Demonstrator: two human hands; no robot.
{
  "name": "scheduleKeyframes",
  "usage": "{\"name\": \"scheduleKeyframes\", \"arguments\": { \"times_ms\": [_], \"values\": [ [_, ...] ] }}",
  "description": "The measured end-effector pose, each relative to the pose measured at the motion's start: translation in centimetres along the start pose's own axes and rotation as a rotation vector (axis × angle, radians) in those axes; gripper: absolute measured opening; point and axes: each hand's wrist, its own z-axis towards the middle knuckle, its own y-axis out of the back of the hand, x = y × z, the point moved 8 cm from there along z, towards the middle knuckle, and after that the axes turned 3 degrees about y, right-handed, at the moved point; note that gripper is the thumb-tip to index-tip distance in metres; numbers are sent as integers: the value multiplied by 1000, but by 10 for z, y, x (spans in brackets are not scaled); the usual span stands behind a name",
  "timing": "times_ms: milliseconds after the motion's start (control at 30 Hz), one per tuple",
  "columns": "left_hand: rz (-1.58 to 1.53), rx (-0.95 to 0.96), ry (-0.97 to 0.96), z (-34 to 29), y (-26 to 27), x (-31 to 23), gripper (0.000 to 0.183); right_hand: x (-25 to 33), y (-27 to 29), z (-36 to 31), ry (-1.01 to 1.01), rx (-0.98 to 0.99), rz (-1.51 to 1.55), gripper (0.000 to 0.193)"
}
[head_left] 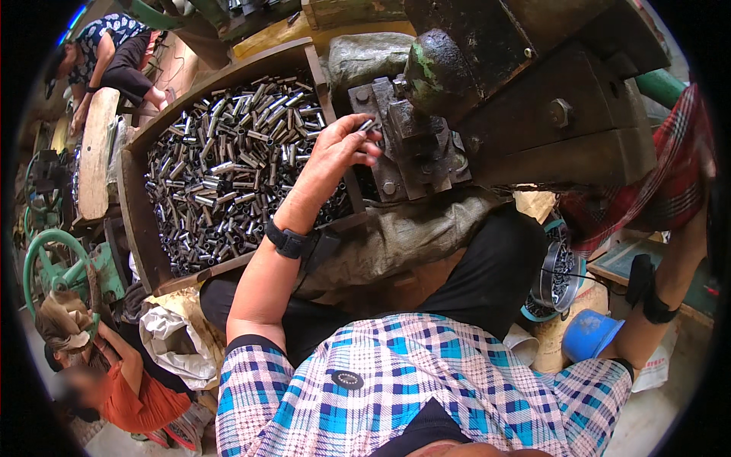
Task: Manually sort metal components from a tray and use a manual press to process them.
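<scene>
1. Workshop machinery crowded the scene; at left were a far person [114, 57], a near person [141, 396] and a green wheel [53, 236].
2. Left hand [346, 143]: thumb and fingers pinched a small tube [366, 125] just left of the press [415, 141]; its long axis slanted, one end pointing far and right.
3. Right hand: hidden beyond the right forearm [678, 263]; I could not tell its fingers' state.
4. A wooden bin [320, 76] held heaped tubes [228, 167]; at right, a basin [542, 289] held metal parts [562, 263].
5. The left forearm [263, 278] blocked part of the bin.
</scene>
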Motion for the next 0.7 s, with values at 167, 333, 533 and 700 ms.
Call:
{"name": "scheduleKeyframes", "arguments": {
  "times_ms": [167,333,533,700],
  "values": [
    [-44,76,-7,5,-12,6,36,28,-23,10,-58,78,138,52],
    [-68,79,71,9,-10,14,29,34,-32,11,-88,110,180,50],
    [-105,29,63,14,-14,20,20,36,-35,10,-112,125,194,48],
    [-27,26,48,19,-18,20,20,36,-36,9,-119,128,199,47]
  ]
}}
